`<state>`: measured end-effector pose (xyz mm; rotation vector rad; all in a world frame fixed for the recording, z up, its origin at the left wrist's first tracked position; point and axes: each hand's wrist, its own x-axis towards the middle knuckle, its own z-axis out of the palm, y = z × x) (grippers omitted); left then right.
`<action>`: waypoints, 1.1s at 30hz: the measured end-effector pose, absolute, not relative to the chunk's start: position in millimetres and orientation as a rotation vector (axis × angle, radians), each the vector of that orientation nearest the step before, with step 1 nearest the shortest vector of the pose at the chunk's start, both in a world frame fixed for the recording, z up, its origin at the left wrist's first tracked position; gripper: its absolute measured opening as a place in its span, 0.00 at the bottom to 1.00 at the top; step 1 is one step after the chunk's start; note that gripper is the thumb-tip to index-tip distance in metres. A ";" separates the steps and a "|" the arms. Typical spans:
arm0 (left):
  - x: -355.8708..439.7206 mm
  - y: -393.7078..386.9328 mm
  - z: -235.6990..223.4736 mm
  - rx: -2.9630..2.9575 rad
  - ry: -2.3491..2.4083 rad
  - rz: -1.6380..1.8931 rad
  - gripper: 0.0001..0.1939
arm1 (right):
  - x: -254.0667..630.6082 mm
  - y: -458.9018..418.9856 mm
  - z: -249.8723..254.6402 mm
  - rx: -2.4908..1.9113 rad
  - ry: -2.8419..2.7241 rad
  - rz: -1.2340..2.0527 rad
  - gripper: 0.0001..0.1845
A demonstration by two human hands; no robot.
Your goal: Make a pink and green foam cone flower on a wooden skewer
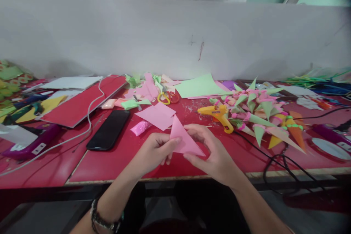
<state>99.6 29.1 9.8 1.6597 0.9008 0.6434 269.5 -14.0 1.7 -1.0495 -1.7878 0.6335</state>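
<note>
A pink sheet of paper folded into a triangle (183,137) is held above the front of the red table. My left hand (159,148) pinches its left edge between thumb and fingers. On the other side my right hand (210,150) curves around the triangle's right edge, thumb below and fingers behind. Just beyond lie flat pink paper squares (157,115), and a small pink packet (140,128) sits left of them. A yellow hot glue gun (216,113) rests on its side to the right, its cord running off toward the table's front edge.
A black phone (109,130) lies at left, beside a red board (82,104) crossed by a white cable. Scissors (167,97), paper scraps and a green sheet (201,86) are at the back. Paper cones (255,108) pile up at right, near looped black cords (283,164).
</note>
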 end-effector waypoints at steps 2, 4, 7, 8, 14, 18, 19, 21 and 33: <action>99.3 29.9 10.6 1.644 0.938 0.670 0.23 | 270.4 -13.7 1.1 -1.051 -1.815 0.584 0.24; 99.4 31.0 10.1 1.662 0.996 0.732 0.24 | 271.1 -12.3 1.1 -1.069 -1.870 0.528 0.22; 99.2 32.9 7.8 1.768 1.031 0.789 0.22 | 271.9 -10.2 2.1 -1.089 -1.932 0.481 0.14; 99.1 33.5 7.2 1.801 1.030 0.793 0.22 | 272.1 -10.0 2.6 -1.097 -1.931 0.478 0.12; 98.4 34.6 7.9 1.826 1.047 0.754 0.22 | 274.3 -11.6 3.2 -1.139 -1.942 0.474 0.16; 98.8 33.8 7.6 1.762 1.021 0.729 0.21 | 274.6 -10.2 1.1 -1.138 -1.984 0.381 0.16; 99.0 33.7 7.4 1.752 1.021 0.724 0.21 | 274.3 -9.7 0.5 -1.141 -1.996 0.329 0.15; 99.3 33.8 7.3 1.739 1.021 0.710 0.22 | 273.5 -9.1 -0.3 -1.147 -2.022 0.206 0.14; 98.9 33.5 5.7 1.759 0.999 0.664 0.23 | 277.3 -7.6 -1.3 -1.124 -2.079 0.286 0.17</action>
